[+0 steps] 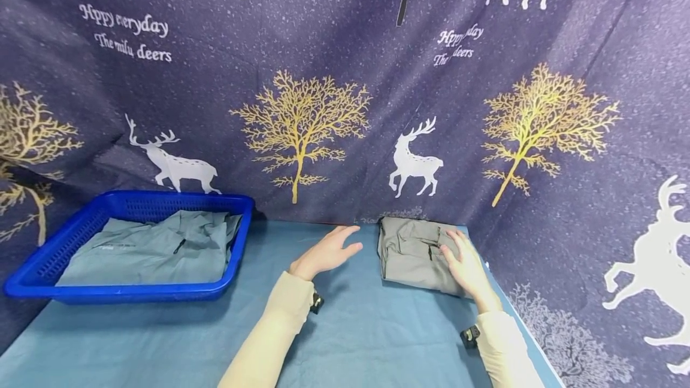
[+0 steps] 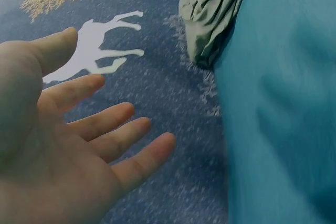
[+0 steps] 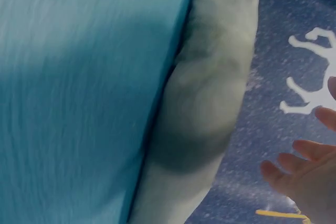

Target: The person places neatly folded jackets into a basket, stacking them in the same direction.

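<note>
A folded grey garment (image 1: 412, 256) with a short dark zip-like mark lies at the back right of the blue-covered table. Over its right side hovers my right hand (image 1: 469, 268), fingers spread and slightly bent. The right wrist view shows that hand (image 3: 310, 177) apart from the garment's thick folded edge (image 3: 202, 98). To the garment's left, my left hand (image 1: 326, 253) is held above the table with nothing in it. Its fingers (image 2: 131, 171) are spread and relaxed in the left wrist view, and the garment's end (image 2: 210, 19) appears beyond them.
On the left stands a blue plastic basket (image 1: 145, 293) with a grey-green folded garment (image 1: 156, 250) inside. A dark cloth (image 1: 323, 35) printed with deer and trees hangs behind and right of the table (image 1: 345, 340). Each sleeve carries a small black device.
</note>
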Tool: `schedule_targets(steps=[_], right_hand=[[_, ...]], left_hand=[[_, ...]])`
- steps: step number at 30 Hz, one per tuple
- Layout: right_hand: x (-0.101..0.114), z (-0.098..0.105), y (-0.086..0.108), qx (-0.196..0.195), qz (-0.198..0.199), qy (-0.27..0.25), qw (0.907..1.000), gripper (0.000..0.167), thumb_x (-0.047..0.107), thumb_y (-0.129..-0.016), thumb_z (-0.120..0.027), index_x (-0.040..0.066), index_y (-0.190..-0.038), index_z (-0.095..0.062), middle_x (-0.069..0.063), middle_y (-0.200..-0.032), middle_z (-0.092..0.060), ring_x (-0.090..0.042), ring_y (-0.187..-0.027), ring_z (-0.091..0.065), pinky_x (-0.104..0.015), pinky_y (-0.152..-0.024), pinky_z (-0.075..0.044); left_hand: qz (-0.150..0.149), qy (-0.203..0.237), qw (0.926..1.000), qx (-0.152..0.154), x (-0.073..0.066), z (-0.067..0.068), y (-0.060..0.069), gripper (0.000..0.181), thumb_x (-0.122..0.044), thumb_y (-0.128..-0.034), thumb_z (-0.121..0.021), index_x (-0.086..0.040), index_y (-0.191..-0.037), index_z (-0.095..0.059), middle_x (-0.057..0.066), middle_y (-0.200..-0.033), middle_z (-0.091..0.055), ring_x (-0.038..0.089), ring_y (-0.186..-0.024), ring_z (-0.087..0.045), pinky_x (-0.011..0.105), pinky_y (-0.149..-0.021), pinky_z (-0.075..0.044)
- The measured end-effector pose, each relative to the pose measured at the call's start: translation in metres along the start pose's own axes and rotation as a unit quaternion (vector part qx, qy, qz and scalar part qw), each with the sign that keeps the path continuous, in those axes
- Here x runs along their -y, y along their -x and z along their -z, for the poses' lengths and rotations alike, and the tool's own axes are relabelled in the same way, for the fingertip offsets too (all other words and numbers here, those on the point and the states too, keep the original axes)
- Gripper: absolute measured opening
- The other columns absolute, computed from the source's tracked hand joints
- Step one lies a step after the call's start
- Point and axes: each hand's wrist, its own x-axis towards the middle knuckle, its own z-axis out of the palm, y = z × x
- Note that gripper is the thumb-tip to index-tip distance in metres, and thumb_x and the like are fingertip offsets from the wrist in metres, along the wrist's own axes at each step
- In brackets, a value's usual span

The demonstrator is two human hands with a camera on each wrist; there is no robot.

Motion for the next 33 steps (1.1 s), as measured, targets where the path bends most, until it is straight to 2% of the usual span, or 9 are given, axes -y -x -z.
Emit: schedule_targets(steps=[8,11,18,22,28,33], right_hand=[[-0.022,0.007,-0.002,0.001,-0.024,0.026,0.9994,0.05,0.028,-0.103,-0.049,-0.001,-0.144,-0.043,-0.035,-0.148,-0.029,-0.054,-0.131,-0.033,-0.066,-0.104,-0.027],[-0.031,0.007,-0.002,0.004,-0.025,0.036,0.999,0.05,0.028,-0.103,-0.049,-0.002,-0.144,-0.043,-0.036,-0.147,-0.03,-0.054,-0.131,-0.033,-0.064,-0.106,-0.027],[-0.045,0.007,0.001,0.061,-0.047,0.062,0.9951,0.051,0.021,-0.103,-0.048,-0.008,-0.144,-0.037,-0.043,-0.146,-0.022,-0.061,-0.133,-0.02,-0.069,-0.106,-0.018],[-0.047,-0.001,-0.002,0.081,-0.066,0.064,0.9925,0.053,0.019,-0.103,-0.047,-0.008,-0.146,-0.033,-0.044,-0.146,-0.021,-0.063,-0.132,-0.02,-0.069,-0.106,-0.018],[-0.055,0.0,-0.009,0.132,-0.102,0.054,0.9846,0.063,0.031,-0.104,-0.046,-0.006,-0.151,-0.024,-0.041,-0.149,-0.017,-0.059,-0.136,-0.014,-0.068,-0.108,-0.015],[-0.07,0.005,-0.01,0.168,-0.128,0.023,0.9772,0.074,0.04,-0.103,-0.046,-0.005,-0.153,-0.015,-0.039,-0.152,-0.012,-0.057,-0.139,-0.005,-0.068,-0.109,-0.006]], left_hand=[[0.023,-0.011,0.9997,0.008,-0.007,-0.021,-0.024,0.053,-0.037,-0.1035,-0.049,-0.015,-0.151,-0.038,0.009,-0.151,-0.038,0.025,-0.137,-0.037,0.044,-0.108,-0.036],[0.03,-0.007,0.9995,0.01,-0.009,-0.029,-0.03,0.052,-0.037,-0.1035,-0.049,-0.017,-0.151,-0.039,0.008,-0.15,-0.039,0.024,-0.136,-0.039,0.043,-0.106,-0.037],[0.04,0.01,0.9991,0.012,-0.012,-0.047,-0.046,0.051,-0.033,-0.1038,-0.049,-0.017,-0.151,-0.038,0.009,-0.15,-0.039,0.024,-0.135,-0.04,0.044,-0.105,-0.039],[0.063,-0.002,0.998,0.008,-0.009,-0.055,-0.055,0.055,-0.033,-0.1035,-0.05,-0.013,-0.152,-0.036,0.01,-0.152,-0.037,0.026,-0.138,-0.036,0.046,-0.107,-0.036],[0.083,-0.023,0.9962,0.007,-0.009,-0.07,-0.065,0.056,-0.031,-0.1039,-0.048,-0.008,-0.153,-0.034,0.015,-0.155,-0.033,0.03,-0.143,-0.028,0.047,-0.113,-0.028],[0.11,-0.019,0.9934,0.026,-0.01,-0.084,-0.073,0.059,-0.037,-0.1035,-0.047,-0.012,-0.155,-0.031,0.02,-0.156,-0.029,0.037,-0.144,-0.023,0.052,-0.113,-0.025]])
